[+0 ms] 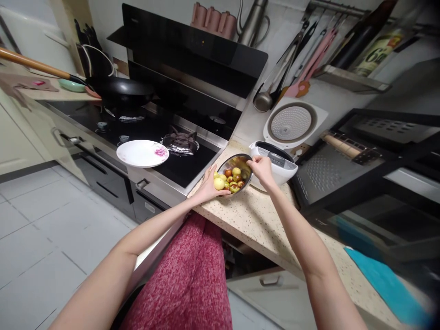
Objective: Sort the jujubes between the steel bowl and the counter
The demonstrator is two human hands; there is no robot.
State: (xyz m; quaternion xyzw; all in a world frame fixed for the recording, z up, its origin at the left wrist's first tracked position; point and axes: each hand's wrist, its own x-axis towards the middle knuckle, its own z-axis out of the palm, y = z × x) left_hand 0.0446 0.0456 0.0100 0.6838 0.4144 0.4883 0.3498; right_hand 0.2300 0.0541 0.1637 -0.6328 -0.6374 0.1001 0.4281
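A metal bowl (244, 165) is tilted over the counter's edge, with several green and reddish-brown jujubes (234, 179) gathered in its lower left side. My left hand (207, 187) cups the bowl's left rim, thumb along the near edge, close against the fruit. On the opposite side my right hand (262, 170) pinches the rim between thumb and fingers. Just behind the right hand stands a white rice cooker (287, 173) with its lid (292, 121) raised. To the left, a white plate (140, 153) with a pink flower rests at the front of the stove.
A black wok (120, 89) with a long wooden handle sits on the far burner of the gas stove (202, 167). Speckled counter (247, 215) runs to the right, toward a black oven (388, 183) and a teal cloth (385, 284). Utensils (292, 64) hang on the wall.
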